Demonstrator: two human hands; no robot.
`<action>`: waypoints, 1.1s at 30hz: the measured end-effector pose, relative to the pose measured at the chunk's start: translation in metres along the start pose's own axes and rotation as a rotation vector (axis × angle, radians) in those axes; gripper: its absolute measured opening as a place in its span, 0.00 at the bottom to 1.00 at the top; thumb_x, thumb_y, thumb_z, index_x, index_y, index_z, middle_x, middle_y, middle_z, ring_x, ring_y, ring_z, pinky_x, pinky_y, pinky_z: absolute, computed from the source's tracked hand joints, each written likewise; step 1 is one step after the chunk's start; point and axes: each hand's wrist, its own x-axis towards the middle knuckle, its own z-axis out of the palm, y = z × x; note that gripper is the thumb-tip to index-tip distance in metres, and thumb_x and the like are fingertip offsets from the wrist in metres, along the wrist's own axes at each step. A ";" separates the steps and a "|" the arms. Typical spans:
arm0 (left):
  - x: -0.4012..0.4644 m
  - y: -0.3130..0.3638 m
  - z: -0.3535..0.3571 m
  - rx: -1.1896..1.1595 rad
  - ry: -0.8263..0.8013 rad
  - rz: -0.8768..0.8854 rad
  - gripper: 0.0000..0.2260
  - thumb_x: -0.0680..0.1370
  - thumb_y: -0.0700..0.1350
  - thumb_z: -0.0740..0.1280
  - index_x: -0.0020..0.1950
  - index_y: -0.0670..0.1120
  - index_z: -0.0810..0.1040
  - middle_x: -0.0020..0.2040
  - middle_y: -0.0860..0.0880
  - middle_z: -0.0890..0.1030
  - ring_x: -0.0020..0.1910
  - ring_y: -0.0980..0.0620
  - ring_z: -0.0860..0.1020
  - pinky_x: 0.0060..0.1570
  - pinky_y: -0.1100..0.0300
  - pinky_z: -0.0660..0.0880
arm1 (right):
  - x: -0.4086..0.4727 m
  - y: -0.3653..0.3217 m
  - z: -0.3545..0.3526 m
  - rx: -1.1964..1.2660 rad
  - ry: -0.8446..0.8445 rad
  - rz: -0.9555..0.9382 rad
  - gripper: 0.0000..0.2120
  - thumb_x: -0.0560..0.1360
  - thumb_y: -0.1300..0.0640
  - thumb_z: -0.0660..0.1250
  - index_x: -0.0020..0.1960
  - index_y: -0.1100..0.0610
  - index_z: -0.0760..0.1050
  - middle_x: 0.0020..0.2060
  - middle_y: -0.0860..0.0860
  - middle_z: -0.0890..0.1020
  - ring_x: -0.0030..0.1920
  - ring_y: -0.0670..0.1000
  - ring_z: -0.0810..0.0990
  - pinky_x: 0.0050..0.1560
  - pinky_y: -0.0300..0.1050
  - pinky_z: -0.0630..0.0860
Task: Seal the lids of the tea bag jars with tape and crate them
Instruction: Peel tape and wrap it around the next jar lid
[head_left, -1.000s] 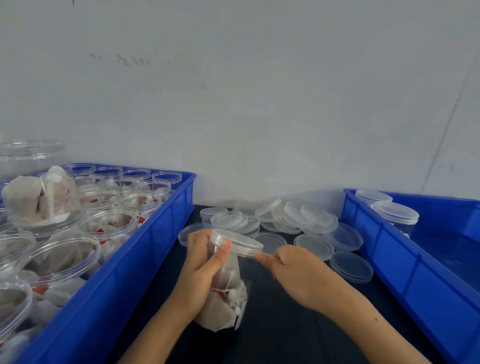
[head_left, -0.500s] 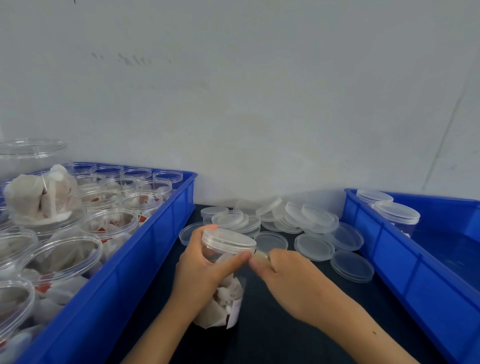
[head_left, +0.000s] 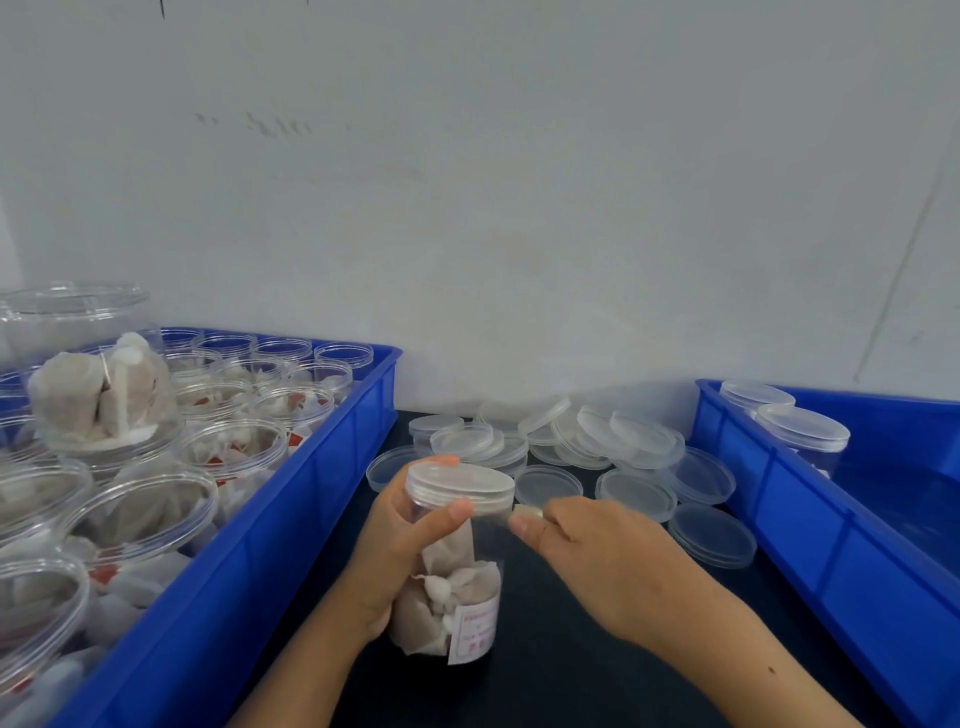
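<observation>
A clear jar (head_left: 457, 587) of tea bags with a white label stands on the dark table, a clear lid (head_left: 460, 484) on top. My left hand (head_left: 400, 545) grips the jar just under the lid, thumb across its front. My right hand (head_left: 587, 545) pinches a small piece of tape (head_left: 527, 513) right beside the jar's neck. The right blue crate (head_left: 810, 545) holds two lidded jars (head_left: 800, 431) at its far end.
The left blue crate (head_left: 270, 551) is packed with several open jars of tea bags (head_left: 140, 514). A pile of loose clear lids (head_left: 597, 447) lies on the table behind the hands, against the white wall. A large clear jar (head_left: 72, 317) stands far left.
The jar has been set more upright and lower on the table. My left thumb has shifted from the lid down to the jar's neck, and my right hand stays at the rim.
</observation>
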 end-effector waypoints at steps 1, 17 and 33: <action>0.000 -0.001 0.001 -0.008 -0.009 -0.006 0.38 0.55 0.57 0.77 0.63 0.48 0.75 0.54 0.51 0.84 0.55 0.54 0.81 0.49 0.63 0.77 | 0.002 0.001 0.000 -0.025 0.010 0.000 0.22 0.80 0.36 0.49 0.36 0.51 0.62 0.34 0.46 0.70 0.38 0.50 0.70 0.42 0.46 0.69; 0.002 -0.004 0.003 -0.146 -0.036 -0.093 0.46 0.51 0.64 0.81 0.62 0.46 0.69 0.59 0.37 0.79 0.55 0.36 0.79 0.56 0.42 0.76 | 0.015 0.016 -0.001 -0.011 0.102 -0.036 0.32 0.69 0.27 0.48 0.44 0.55 0.70 0.34 0.46 0.74 0.38 0.50 0.73 0.41 0.43 0.70; 0.000 0.004 0.006 0.103 0.005 -0.028 0.24 0.71 0.63 0.70 0.59 0.48 0.75 0.53 0.47 0.80 0.52 0.52 0.80 0.49 0.61 0.76 | 0.024 0.022 0.011 -0.027 0.133 0.031 0.26 0.78 0.34 0.48 0.41 0.55 0.67 0.35 0.49 0.74 0.36 0.50 0.72 0.39 0.44 0.70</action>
